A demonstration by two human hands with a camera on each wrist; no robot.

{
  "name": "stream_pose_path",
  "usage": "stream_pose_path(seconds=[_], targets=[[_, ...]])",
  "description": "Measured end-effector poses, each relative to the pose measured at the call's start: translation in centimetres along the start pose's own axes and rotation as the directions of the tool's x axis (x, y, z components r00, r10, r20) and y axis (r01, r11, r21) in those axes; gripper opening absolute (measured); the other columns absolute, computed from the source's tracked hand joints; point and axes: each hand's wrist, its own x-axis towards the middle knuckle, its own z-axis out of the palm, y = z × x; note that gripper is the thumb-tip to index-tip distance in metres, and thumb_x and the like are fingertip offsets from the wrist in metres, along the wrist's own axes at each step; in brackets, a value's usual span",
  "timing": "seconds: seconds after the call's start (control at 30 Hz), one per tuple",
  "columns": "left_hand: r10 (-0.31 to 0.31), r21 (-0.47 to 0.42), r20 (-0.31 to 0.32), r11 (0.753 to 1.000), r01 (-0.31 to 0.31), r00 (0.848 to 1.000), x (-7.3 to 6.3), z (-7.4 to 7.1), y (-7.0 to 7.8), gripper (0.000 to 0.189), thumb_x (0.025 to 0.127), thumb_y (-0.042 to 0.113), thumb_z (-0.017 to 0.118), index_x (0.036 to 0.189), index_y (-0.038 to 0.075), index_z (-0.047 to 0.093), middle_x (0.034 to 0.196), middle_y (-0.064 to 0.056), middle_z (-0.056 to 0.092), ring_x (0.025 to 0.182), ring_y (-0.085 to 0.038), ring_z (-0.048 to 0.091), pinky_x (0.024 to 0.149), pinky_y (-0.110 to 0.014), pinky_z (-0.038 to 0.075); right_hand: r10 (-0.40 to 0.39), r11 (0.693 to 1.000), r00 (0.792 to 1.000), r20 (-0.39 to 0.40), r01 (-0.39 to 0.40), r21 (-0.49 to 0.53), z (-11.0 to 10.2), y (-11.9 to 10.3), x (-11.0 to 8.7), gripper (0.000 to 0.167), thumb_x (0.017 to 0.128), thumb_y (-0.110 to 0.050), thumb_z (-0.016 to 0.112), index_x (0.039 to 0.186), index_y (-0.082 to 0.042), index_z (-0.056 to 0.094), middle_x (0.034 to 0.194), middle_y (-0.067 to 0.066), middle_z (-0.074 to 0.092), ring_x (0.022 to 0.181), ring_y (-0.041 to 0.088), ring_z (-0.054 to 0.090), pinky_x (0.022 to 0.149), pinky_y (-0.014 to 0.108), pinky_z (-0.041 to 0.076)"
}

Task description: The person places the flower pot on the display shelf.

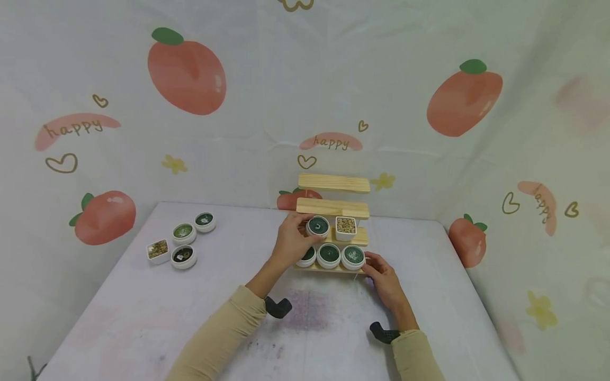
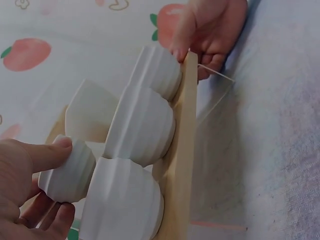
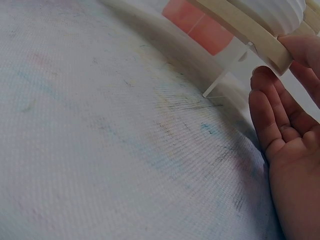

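Observation:
My left hand (image 1: 290, 241) pinches a small white ribbed pot (image 1: 317, 226) with a dark green top, thumb on one side and fingers on the other. That pot is at the left of the second-lowest board of a tiered wooden shelf (image 1: 333, 208); whether it touches the board cannot be told. Beside it stands a square white pot (image 1: 346, 227) with grainy tan filling. Along the lowest board (image 3: 272, 52) are three round pots (image 2: 122, 200) with green tops. My right hand (image 1: 385, 283) grips that board's right end, thumb above and fingers beneath.
Toward the table's left stand several more pots: a square one (image 1: 158, 251), a dark-topped one (image 1: 184, 256), and two green-topped ones (image 1: 184, 233). Clear supports (image 3: 220, 75) hold up the shelf. A patterned curtain (image 1: 248, 132) hangs behind the white-covered table (image 1: 143, 317).

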Motion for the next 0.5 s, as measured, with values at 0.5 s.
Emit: stream_pose_path(seconds=[0.5], targets=[[-0.007,0.027,-0.008,1.000,0.007,1.000,-0.15,0.06,-0.05,0.059,0.077,0.020,0.091,0.129,0.008,0.065,0.119,-0.009,0.060,0.111,-0.023,0.065,0.094,-0.035,0.060,-0.006,1.000,1.000,-0.003,0.006,-0.004,0.11,-0.04,0.03,0.038,0.097,-0.013,0.067,0.134,-0.010,0.059,0.106,-0.012,0.068,0.099,0.005,0.063,0.084,0.020,0.053]])
